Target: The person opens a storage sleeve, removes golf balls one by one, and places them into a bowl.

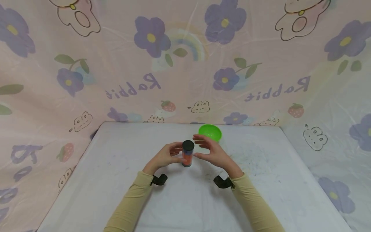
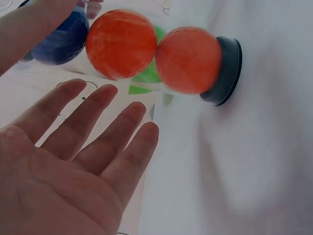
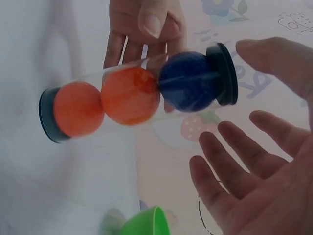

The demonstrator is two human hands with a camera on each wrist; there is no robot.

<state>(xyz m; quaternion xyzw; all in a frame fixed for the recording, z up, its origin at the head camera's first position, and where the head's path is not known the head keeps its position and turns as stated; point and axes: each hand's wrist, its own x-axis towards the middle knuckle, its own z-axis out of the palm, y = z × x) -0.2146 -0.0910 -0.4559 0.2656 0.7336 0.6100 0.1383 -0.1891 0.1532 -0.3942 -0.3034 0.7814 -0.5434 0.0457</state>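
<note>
A see-through tube point(image 1: 187, 158) with black end caps stands upright on the white table between the two hands. Inside it are two orange balls and, above them near the top cap, a dark blue ball point(image 3: 190, 82). My left hand point(image 1: 164, 157) is at the tube's left side, fingers extended and its thumb overlapping the tube in the head view. On the other side, my right hand point(image 1: 215, 154) has its fingers spread, with the thumb tip close to the top cap point(image 3: 225, 74) in the right wrist view.
A green bowl point(image 1: 210, 131) sits toward the back of the white table point(image 1: 185, 206), just behind the right hand's fingers. A patterned cloth point(image 1: 185, 71) with flowers and rabbits hangs along the back and sides. Black wrist mounts point(image 1: 222, 182) stick out inward from both sleeves.
</note>
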